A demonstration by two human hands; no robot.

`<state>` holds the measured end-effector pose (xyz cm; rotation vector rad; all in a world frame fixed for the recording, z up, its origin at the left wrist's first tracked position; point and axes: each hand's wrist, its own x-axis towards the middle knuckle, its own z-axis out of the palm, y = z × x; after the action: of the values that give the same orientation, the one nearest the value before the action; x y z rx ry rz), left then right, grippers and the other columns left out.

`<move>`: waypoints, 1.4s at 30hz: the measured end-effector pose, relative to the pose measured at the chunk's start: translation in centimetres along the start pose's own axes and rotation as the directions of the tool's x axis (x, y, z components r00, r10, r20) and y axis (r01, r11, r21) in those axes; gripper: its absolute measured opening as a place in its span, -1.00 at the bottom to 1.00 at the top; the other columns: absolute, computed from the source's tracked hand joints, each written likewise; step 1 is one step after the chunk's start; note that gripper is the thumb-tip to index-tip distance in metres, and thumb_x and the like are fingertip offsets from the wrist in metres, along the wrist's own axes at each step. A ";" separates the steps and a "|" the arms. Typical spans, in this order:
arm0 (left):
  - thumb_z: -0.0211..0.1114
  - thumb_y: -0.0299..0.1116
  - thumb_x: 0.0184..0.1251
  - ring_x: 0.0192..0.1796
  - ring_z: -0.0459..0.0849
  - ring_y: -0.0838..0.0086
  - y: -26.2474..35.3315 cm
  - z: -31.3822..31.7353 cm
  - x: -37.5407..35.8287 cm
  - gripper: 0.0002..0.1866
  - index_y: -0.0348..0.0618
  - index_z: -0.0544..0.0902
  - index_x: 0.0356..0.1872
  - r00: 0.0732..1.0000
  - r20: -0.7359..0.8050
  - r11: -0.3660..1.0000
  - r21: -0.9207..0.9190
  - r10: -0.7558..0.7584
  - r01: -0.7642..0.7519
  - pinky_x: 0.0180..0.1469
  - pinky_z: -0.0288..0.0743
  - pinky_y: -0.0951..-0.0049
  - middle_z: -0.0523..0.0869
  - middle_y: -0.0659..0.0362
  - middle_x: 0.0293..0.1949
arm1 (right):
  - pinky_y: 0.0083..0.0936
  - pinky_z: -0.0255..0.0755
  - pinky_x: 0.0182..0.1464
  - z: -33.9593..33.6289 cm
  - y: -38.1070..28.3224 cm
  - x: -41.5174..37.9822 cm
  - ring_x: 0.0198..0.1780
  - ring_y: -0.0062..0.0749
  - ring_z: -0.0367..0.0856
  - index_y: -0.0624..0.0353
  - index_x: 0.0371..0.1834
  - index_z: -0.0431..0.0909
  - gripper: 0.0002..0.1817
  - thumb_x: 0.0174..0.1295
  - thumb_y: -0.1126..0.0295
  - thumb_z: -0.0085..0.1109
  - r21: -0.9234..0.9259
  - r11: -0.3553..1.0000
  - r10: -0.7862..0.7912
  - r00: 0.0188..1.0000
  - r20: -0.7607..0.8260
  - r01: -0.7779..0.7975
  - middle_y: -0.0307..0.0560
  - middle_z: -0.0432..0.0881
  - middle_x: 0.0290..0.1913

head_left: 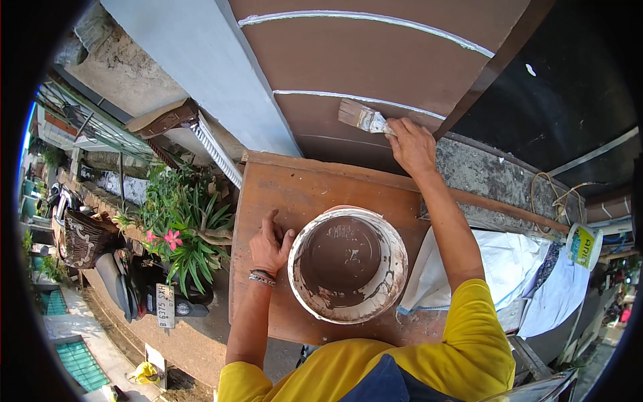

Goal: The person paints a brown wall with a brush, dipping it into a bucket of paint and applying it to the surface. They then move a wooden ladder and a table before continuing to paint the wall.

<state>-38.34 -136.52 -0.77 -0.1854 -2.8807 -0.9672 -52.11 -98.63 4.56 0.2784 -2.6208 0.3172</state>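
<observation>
My right hand (412, 149) is closed round the handle of a wide paintbrush (365, 118). The brush's bristles lie against or just in front of a brown wall panel (355, 50), below a white horizontal line. A white bucket (395, 285) of brown paint (340, 254), its inner wall streaked, stands on a wooden tabletop (268, 191). Left of the bucket, my left hand (269, 246) is at the tabletop, with thumb and forefinger apart and nothing seen in it. Some of its other fingers are hidden.
A pale blue pillar (201, 60) borders the panel. Pink-flowered plants (201, 228) and a parked motorbike (124, 285) are at the left. On the right are a white sheet (506, 258), a concrete ledge (489, 177), a cable (556, 197) and a labelled tub (583, 246).
</observation>
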 end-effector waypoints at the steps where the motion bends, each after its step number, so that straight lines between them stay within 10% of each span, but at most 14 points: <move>1: 0.37 -0.12 0.33 -0.49 0.65 0.25 0.0 0.0 0.0 -0.39 -0.12 0.44 0.33 1.000 -0.002 1.000 -0.002 0.007 -0.007 -0.41 0.48 0.26 0.58 0.24 -0.54 | -0.23 0.51 -0.03 0.0 0.0 0.0 -0.01 -0.26 0.70 -0.04 0.04 0.61 -0.73 0.28 0.32 0.31 0.001 1.000 0.012 1.000 0.010 -0.012 -0.24 0.66 -0.10; 42: 0.38 -0.15 0.33 -0.51 0.63 0.26 0.1 -0.1 0.0 -0.39 -0.11 0.42 0.34 1.000 0.003 1.000 -0.022 0.001 -0.001 -0.42 0.46 0.25 0.58 0.25 -0.55 | -0.14 0.55 0.10 -1.7 1.5 -1.8 0.04 0.00 0.69 0.03 0.08 0.62 -0.68 0.28 0.28 0.31 0.083 0.974 0.201 0.973 0.116 -0.212 -0.10 0.69 0.04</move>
<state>-38.33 -136.45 -0.62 -0.1896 -2.8734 -1.0002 -50.16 -96.51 4.92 0.0539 -2.7504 0.5121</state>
